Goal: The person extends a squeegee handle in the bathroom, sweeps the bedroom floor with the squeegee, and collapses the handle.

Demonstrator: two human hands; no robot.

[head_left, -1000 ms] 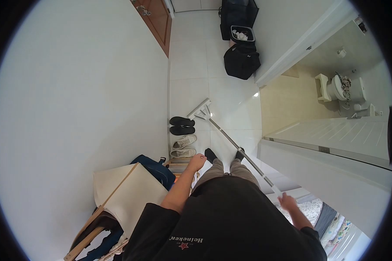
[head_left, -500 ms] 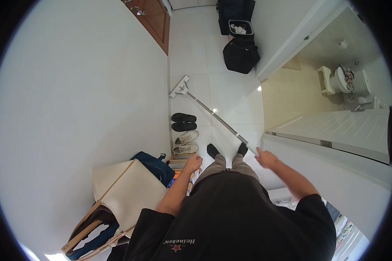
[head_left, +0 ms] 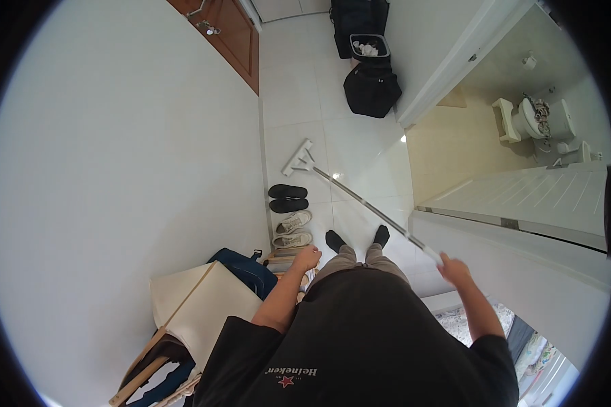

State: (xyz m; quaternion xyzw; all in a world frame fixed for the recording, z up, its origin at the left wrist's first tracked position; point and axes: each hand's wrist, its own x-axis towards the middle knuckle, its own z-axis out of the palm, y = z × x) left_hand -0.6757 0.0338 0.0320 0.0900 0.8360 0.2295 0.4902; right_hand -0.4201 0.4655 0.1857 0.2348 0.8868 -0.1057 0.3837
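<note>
My right hand (head_left: 455,270) is closed around the handle end of a long floor squeegee (head_left: 366,203), out to the right of my body. Its white head (head_left: 298,158) is on the tiles near the left wall, just beyond a pair of black slip-on shoes (head_left: 288,198). At my left side, my left hand (head_left: 307,258) is curled into a fist with nothing visible in it. It is close to a pair of off-white sneakers (head_left: 293,229) and a low shoe rack (head_left: 283,261).
Left of me stand a cream board-like item (head_left: 187,292) and a dark blue bag (head_left: 244,271). A black bag (head_left: 372,89) and a waste bin (head_left: 371,46) line the far right wall. An open white door (head_left: 516,203) leads to a bathroom with a toilet (head_left: 528,121).
My right hand has moved right and slightly back, drawing the squeegee with it. The squeegee head has slid closer to me and away from the left wall. My left hand stays curled.
</note>
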